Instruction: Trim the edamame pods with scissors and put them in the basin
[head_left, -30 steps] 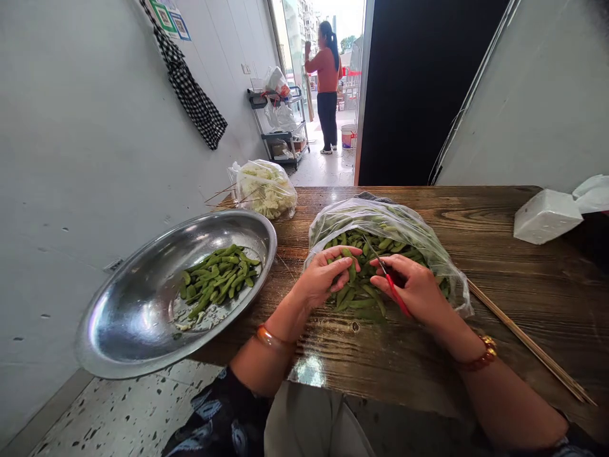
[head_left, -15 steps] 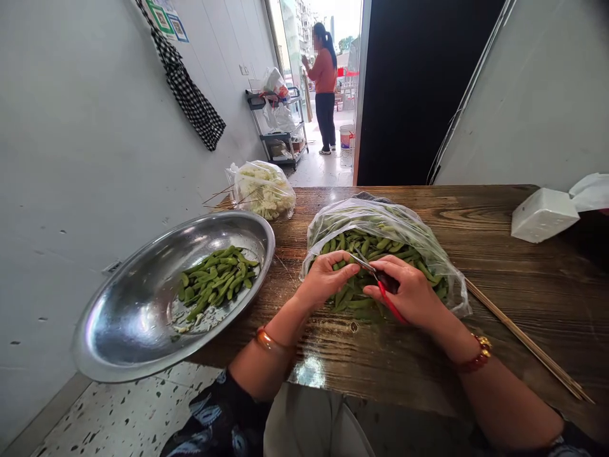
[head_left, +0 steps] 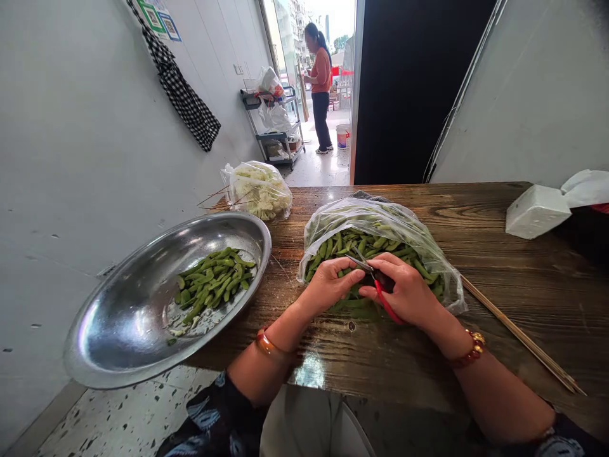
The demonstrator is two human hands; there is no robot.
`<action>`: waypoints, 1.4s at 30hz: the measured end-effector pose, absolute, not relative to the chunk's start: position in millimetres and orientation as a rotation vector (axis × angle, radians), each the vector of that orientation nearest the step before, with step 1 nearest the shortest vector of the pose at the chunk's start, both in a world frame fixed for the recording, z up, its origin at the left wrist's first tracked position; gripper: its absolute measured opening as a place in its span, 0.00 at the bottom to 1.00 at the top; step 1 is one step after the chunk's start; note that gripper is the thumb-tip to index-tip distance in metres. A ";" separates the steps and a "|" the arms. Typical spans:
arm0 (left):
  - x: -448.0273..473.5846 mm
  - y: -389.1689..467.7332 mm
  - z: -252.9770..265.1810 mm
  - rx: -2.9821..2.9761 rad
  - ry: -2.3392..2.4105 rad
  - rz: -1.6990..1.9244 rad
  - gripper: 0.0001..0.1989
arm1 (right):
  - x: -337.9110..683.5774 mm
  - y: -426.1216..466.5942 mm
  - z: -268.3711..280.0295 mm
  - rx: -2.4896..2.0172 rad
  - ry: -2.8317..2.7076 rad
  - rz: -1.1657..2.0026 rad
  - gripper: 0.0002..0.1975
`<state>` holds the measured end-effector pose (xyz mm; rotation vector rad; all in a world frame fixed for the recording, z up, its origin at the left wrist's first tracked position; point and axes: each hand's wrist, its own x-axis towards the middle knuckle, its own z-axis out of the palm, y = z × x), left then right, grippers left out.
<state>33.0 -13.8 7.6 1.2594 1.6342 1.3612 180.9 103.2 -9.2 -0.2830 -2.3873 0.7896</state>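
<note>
My left hand (head_left: 328,285) pinches a green pod at the mouth of a clear plastic bag (head_left: 380,219) full of green pods (head_left: 375,246). My right hand (head_left: 404,292) grips red-handled scissors (head_left: 378,285), whose blades point left and meet the pod held in the left hand. Both hands rest on the wooden table (head_left: 476,273) right in front of the bag. To the left, a large steel basin (head_left: 143,298) overhangs the table edge and holds a heap of trimmed pods (head_left: 212,282).
A second plastic bag of pale cut vegetable (head_left: 259,189) lies at the far left of the table with thin sticks beside it. Bamboo skewers (head_left: 518,336) lie at the right. A white tissue pack (head_left: 535,211) sits far right. A person (head_left: 320,86) stands in the doorway by a trolley (head_left: 276,124).
The scissors have swung from pointing away to pointing left onto the pod in the left hand. Both hands have drawn closer together. The person in the doorway has turned.
</note>
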 end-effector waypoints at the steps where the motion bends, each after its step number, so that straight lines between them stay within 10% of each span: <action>1: 33.1 -14.4 8.0 1.252 1.644 1.346 0.18 | 180.9 103.5 -9.7 -0.273 -2.381 0.798 0.19; 28: 21.3 -8.6 3.3 1.573 1.877 1.186 0.12 | 182.5 108.8 -5.7 -0.332 -2.610 0.823 0.08; 42: 17.9 -9.1 6.0 0.604 1.221 1.849 0.16 | 179.2 110.3 -15.0 -0.394 -2.368 0.845 0.22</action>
